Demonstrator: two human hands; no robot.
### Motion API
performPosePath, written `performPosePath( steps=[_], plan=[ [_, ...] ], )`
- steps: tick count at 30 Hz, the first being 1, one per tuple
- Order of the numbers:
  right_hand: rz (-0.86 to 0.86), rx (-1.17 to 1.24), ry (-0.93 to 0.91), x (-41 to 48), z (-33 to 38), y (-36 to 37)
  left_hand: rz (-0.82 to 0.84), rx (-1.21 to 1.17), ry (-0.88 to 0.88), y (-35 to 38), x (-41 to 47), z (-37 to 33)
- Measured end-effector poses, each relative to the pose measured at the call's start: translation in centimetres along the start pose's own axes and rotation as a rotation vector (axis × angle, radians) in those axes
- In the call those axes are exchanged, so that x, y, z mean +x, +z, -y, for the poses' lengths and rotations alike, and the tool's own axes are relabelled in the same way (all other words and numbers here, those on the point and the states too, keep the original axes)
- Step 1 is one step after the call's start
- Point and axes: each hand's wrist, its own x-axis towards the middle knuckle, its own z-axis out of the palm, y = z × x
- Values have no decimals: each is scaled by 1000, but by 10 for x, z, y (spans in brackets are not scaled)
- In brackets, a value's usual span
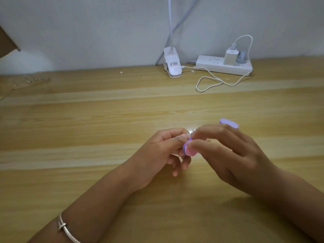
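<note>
We find the nail file pinched in our right hand, its long axis running from near-left to far-right above the table. Its near end meets the curled fingertips of our left hand, which grips nothing that we can see. The hands are together.

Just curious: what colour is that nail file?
The nail file is purple, with a pink face at its near end; the head view shows it.

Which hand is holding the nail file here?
The right hand: its fingers pinch the purple nail file, whereas the left hand, the one with the bracelet, only curls its fingertips against the file's pink end.
</note>
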Motion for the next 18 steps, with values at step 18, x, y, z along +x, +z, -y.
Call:
performPosePath(
  steps=[18],
  plan=[
    [-20, -30, 181, 1, -7, -2, -201, 121, 75, 2, 2, 6]
  ],
)
